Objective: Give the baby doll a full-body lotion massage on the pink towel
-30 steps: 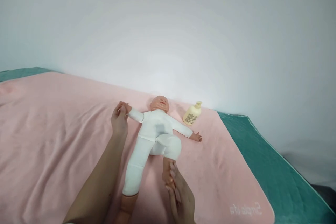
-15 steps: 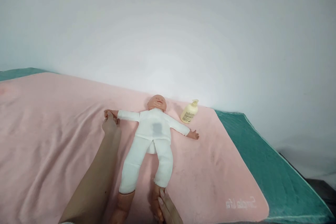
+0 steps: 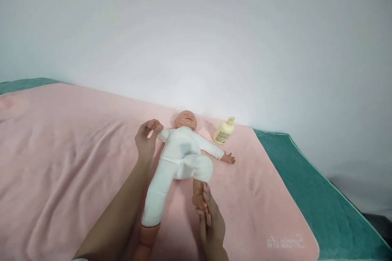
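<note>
A baby doll (image 3: pixel 179 151) in a white suit lies on its back on a pink towel (image 3: pixel 61 151), head toward the wall. My left hand (image 3: pixel 146 140) grips the doll's hand on the left side of the view and holds that arm bent up beside the head. My right hand (image 3: pixel 211 222) holds the doll's foot on the right side, with that knee bent up toward the belly. The other leg lies straight toward me, and the other arm rests flat on the towel.
A cream pump bottle (image 3: pixel 224 131) lies on the towel just right of the doll's head. The towel covers a teal sheet (image 3: pixel 321 195), which shows along the right edge and the far left corner. A pale wall rises right behind the doll.
Half a second ago the doll lay stretched out with arm and leg straight. Now my left hand has folded its arm inward and my right hand has pushed its knee up.
</note>
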Motion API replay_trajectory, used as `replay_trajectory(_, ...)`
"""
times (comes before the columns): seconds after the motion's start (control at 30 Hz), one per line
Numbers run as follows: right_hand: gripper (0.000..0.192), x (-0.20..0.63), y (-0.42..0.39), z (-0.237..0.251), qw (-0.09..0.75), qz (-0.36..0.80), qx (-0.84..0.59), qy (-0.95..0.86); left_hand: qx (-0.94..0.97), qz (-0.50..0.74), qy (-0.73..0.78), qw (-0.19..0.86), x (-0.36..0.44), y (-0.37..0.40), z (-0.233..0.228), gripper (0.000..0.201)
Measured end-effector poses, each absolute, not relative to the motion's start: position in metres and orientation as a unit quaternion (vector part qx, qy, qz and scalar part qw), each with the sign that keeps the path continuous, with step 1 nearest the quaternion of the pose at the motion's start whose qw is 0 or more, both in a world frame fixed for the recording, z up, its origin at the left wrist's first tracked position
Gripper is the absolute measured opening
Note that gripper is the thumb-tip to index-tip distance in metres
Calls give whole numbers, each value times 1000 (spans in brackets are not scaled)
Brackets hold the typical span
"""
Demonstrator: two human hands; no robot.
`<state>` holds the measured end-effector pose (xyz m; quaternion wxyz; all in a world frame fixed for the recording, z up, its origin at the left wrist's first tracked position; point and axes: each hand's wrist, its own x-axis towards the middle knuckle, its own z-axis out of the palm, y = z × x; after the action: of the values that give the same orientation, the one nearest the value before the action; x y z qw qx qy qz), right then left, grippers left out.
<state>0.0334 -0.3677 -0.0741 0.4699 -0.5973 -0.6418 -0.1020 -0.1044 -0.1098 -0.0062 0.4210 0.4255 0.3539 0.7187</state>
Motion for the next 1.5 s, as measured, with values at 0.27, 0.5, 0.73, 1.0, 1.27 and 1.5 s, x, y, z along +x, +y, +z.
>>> replay_trajectory(0.27, 52, 27, -317, -14, 499, -91, -569, -647, 741, 552, 285, 257, -98, -121, -14, 26)
replay_trajectory(0.5, 49, 25, -309, -5, 491, -70, -569, -656, 822, 510, 184, 174, -96, -116, -17, 24)
replay_trajectory(0.73, 48, 21, -326, -8, 496, -60, -583, -641, 757, 516, 239, 323, -97, -121, -12, 27)
replay_trajectory(1.0, 48, 14, -382, -63, 439, -125, -571, -682, 422, 716, 303, 467, -105, -104, -11, 32)
replay_trajectory(1.27, 43, -9, -421, -122, 440, -142, -605, -649, 183, 727, 383, 540, -123, -63, -58, 26)
replay_trajectory(1.5, 45, 6, -416, -128, 413, -137, -572, -696, 163, 703, 417, 552, -131, -43, -82, 20)
